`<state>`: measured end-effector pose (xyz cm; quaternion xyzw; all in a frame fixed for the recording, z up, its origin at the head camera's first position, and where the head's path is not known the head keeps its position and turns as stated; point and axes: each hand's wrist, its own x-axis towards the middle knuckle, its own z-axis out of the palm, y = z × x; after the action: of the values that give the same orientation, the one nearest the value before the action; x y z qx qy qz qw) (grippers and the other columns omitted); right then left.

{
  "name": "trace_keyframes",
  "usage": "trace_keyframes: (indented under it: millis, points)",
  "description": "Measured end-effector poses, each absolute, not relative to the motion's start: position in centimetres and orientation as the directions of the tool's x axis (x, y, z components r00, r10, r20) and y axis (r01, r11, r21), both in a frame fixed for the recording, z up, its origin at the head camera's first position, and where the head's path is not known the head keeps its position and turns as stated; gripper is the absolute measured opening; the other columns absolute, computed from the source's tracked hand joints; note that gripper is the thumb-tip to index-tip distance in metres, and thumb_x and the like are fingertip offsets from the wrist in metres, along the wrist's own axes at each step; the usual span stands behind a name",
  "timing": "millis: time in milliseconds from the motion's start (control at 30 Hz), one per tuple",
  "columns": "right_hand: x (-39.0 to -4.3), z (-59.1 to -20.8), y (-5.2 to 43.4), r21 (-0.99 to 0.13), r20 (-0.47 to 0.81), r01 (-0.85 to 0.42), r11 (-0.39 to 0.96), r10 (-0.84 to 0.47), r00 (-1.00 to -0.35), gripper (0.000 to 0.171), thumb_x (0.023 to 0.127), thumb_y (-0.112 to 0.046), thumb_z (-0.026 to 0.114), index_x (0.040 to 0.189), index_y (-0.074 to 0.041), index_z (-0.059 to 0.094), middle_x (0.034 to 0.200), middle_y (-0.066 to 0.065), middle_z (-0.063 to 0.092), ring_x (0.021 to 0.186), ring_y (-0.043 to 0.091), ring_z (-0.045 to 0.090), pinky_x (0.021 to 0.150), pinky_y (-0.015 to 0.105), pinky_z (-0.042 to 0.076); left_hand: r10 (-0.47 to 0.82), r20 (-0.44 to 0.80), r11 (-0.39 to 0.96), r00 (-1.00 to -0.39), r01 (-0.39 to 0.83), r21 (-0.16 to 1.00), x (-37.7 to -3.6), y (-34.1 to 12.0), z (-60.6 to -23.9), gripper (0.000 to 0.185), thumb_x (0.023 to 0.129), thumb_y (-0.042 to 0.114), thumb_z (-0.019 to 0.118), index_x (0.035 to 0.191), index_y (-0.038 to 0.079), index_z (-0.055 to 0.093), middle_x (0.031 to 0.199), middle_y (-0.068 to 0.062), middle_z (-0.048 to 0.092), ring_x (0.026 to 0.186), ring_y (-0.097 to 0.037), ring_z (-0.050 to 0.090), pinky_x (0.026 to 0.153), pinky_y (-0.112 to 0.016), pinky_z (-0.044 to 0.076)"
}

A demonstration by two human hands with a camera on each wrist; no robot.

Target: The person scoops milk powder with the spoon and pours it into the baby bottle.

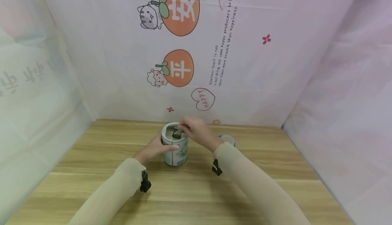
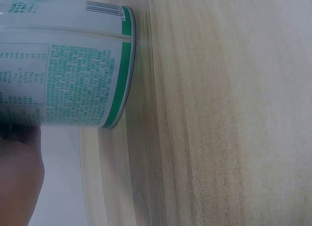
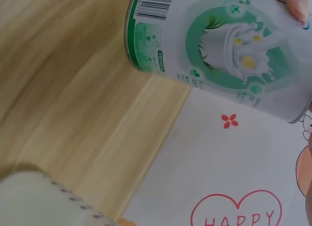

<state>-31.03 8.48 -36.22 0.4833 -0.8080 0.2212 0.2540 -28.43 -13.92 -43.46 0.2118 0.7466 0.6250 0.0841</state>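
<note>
A white-and-green milk powder can [image 1: 175, 155] stands uncovered on the table, with a barcode and a picture of splashing milk [image 3: 243, 55] on its label. My left hand [image 1: 155, 149] grips it from the left side, the thumb lying across the front. At the can's mouth my right hand [image 1: 199, 131] pinches the handle of a metal spoon [image 1: 176, 135], whose bowl is down inside the rim. In the left wrist view part of the left hand [image 2: 19, 175] shows beside the can [image 2: 80, 82]. One left fingertip [image 3: 298, 7] presses on the label in the right wrist view.
A blue-and-white cup or bowl [image 1: 228, 139] sits right of the can, partly hidden behind the right wrist. The wooden table [image 1: 171, 197] is enclosed by printed white cloth [image 1: 245, 65] at the back and sides.
</note>
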Motion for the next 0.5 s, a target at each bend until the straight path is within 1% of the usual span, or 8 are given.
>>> trace_keyframes:
  millis: [100, 200, 400, 500]
  points:
    - [-31.3, -36.3, 8.3, -0.063, 0.564, -0.903, 0.425, -0.731, -0.383, 0.004, 0.098, -0.011, 0.067, 0.098, -0.009, 0.063, 0.088, -0.003, 0.065, 0.079, 0.008, 0.059, 0.071, 0.018, 0.050, 0.433, 0.136, 0.120, -0.891, 0.207, 0.971, -28.4, -13.9, -43.4, 0.084, 0.087, 0.026, 0.081, 0.153, 0.029, 0.030, 0.144, -0.004, 0.050, 0.129, -0.026, 0.049, 0.108, -0.054, 0.035]
    - [-31.2, -36.1, 8.2, -0.045, 0.498, -0.905, 0.424, -0.775, -0.388, 0.004, 0.098, -0.012, 0.066, 0.096, -0.009, 0.064, 0.088, -0.003, 0.064, 0.079, 0.009, 0.058, 0.071, 0.020, 0.050, 0.439, 0.128, 0.113, -0.889, 0.196, 0.974, -28.3, -13.9, -43.4, 0.081, 0.088, 0.025, 0.081, 0.151, 0.033, 0.031, 0.144, -0.004, 0.050, 0.129, -0.025, 0.050, 0.108, -0.054, 0.036]
    - [-30.6, -34.7, 7.5, -0.123, 0.370, -0.887, 0.444, -0.809, -0.457, 0.003, 0.096, -0.006, 0.068, 0.094, -0.008, 0.066, 0.088, 0.000, 0.068, 0.081, 0.012, 0.063, 0.072, 0.020, 0.053, 0.445, 0.125, 0.103, -0.887, 0.189, 0.976, -28.5, -13.9, -43.5, 0.082, 0.088, 0.024, 0.080, 0.151, 0.034, 0.030, 0.144, -0.006, 0.050, 0.129, -0.025, 0.050, 0.108, -0.054, 0.037]
    - [-30.3, -34.2, 7.1, -0.144, 0.291, -0.868, 0.474, -0.818, -0.495, 0.004, 0.095, -0.006, 0.068, 0.093, -0.009, 0.067, 0.089, 0.000, 0.068, 0.080, 0.012, 0.062, 0.071, 0.020, 0.052, 0.450, 0.128, 0.099, -0.884, 0.192, 0.976, -28.5, -14.0, -43.5, 0.082, 0.088, 0.024, 0.080, 0.152, 0.033, 0.029, 0.145, -0.006, 0.048, 0.131, -0.025, 0.049, 0.108, -0.055, 0.036]
